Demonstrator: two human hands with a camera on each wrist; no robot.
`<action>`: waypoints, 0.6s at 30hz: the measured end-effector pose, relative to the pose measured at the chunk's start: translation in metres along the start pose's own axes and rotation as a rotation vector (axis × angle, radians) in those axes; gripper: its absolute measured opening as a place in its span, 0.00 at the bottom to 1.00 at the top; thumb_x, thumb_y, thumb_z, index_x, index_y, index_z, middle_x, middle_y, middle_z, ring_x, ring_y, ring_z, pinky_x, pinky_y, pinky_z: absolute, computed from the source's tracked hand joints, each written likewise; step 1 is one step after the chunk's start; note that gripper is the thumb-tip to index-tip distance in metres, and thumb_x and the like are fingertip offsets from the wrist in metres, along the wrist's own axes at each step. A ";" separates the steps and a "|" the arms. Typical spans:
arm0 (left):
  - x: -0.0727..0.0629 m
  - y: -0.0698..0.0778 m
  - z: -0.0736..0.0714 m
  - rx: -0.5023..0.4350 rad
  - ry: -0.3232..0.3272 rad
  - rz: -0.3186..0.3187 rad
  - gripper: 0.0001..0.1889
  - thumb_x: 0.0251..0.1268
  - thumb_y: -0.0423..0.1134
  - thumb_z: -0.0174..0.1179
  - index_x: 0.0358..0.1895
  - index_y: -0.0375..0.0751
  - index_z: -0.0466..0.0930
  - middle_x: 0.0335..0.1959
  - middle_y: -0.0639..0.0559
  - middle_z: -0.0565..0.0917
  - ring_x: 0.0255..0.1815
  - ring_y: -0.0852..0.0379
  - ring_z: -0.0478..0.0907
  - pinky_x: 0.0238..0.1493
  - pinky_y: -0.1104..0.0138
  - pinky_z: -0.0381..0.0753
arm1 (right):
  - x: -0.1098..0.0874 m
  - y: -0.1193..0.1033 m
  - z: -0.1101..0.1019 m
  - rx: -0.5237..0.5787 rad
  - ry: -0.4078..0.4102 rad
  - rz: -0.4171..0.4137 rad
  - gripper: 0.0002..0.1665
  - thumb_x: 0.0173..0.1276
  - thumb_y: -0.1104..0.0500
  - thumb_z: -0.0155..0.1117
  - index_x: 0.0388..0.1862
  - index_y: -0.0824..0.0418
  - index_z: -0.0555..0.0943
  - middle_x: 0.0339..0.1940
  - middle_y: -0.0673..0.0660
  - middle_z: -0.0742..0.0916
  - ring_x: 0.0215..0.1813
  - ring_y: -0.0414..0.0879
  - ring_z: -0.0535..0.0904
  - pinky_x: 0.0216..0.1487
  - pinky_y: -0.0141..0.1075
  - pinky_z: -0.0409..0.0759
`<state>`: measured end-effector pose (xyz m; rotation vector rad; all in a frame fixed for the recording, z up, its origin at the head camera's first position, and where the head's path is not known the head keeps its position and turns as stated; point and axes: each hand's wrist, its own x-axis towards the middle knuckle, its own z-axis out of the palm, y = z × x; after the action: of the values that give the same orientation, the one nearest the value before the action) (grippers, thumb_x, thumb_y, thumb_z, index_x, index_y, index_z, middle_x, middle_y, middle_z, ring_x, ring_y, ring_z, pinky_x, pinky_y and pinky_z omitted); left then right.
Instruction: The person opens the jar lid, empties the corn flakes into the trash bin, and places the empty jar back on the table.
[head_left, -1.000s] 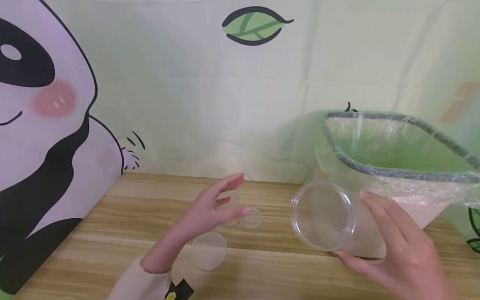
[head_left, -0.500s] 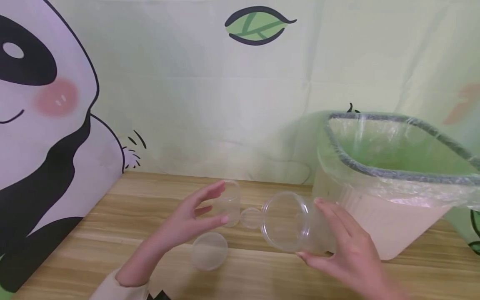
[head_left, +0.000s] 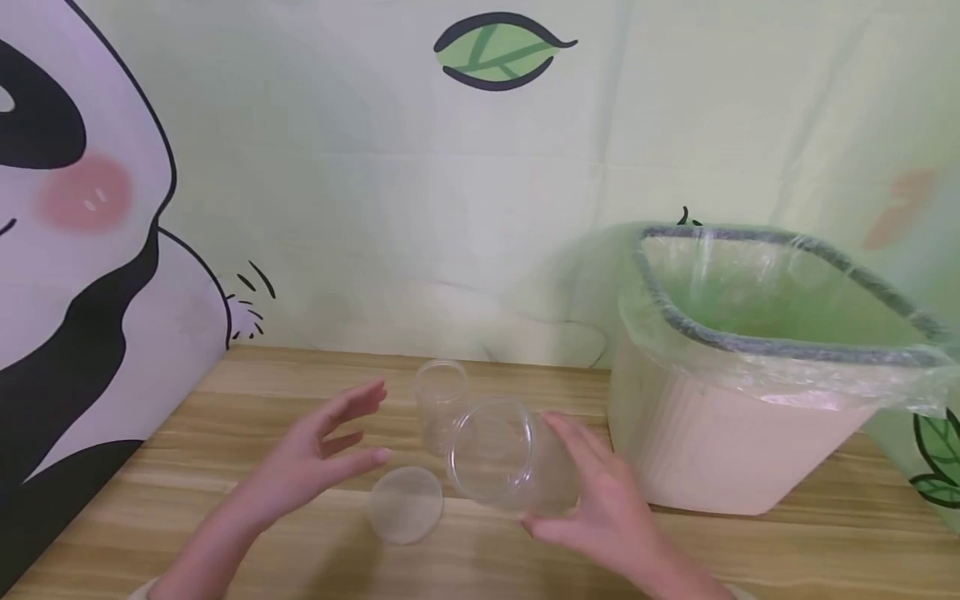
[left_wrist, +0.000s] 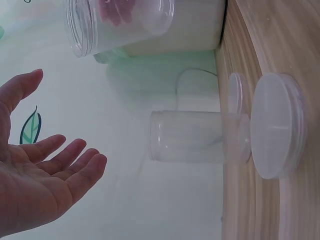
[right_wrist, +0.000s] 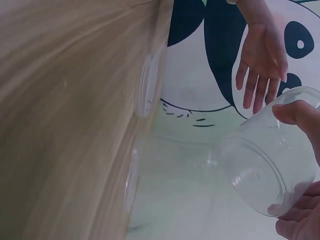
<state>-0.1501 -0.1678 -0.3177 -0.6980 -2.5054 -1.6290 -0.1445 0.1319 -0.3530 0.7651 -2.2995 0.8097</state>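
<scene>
My right hand (head_left: 600,500) grips a large clear plastic jar (head_left: 495,454) around its side, tilted with its mouth toward the left. In the right wrist view, thumb and fingers wrap the same jar (right_wrist: 250,162). To its left, my left hand (head_left: 315,458) hangs over the table with fingers spread and nothing in them. A narrower clear jar (head_left: 441,387) stands upright behind, partly overlapped by the held one. Between the hands lies a round frosted lid (head_left: 406,505). The left wrist view shows a smaller lid (left_wrist: 236,93) beyond the standing jar (left_wrist: 187,136); the head view hides it.
A pale waste bin (head_left: 712,433) with a grey rim and a clear liner bag stands on the right of the wooden table (head_left: 285,392). Behind the table hangs a light green backdrop (head_left: 360,200) printed with a panda and leaves.
My right hand has carried the jar leftward, away from in front of the bin, toward the middle. My left hand has drawn back to the left, uncovering the standing jar.
</scene>
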 end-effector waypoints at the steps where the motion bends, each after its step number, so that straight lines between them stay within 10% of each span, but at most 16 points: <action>1: -0.001 -0.001 -0.001 0.005 0.001 -0.004 0.35 0.54 0.36 0.63 0.66 0.36 0.59 0.61 0.39 0.68 0.62 0.43 0.64 0.56 0.54 0.69 | 0.000 -0.001 0.003 0.018 -0.013 0.029 0.55 0.22 0.53 0.80 0.58 0.59 0.70 0.52 0.54 0.79 0.50 0.48 0.77 0.43 0.45 0.78; 9: -0.010 -0.005 -0.014 0.059 0.029 -0.032 0.35 0.55 0.37 0.63 0.66 0.36 0.59 0.61 0.41 0.68 0.62 0.47 0.64 0.55 0.58 0.70 | 0.007 -0.014 0.028 0.157 -0.088 0.136 0.54 0.22 0.53 0.80 0.57 0.58 0.71 0.51 0.53 0.80 0.52 0.47 0.75 0.48 0.46 0.76; 18: -0.026 -0.019 -0.027 0.079 0.061 -0.029 0.35 0.55 0.34 0.63 0.67 0.40 0.59 0.61 0.42 0.68 0.56 0.76 0.64 0.50 0.80 0.69 | 0.018 -0.025 0.059 0.328 -0.213 0.228 0.55 0.27 0.57 0.80 0.61 0.59 0.68 0.52 0.52 0.78 0.54 0.45 0.73 0.54 0.45 0.72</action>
<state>-0.1399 -0.2065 -0.3303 -0.5980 -2.5323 -1.5264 -0.1586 0.0694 -0.3699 0.7674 -2.5073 1.2875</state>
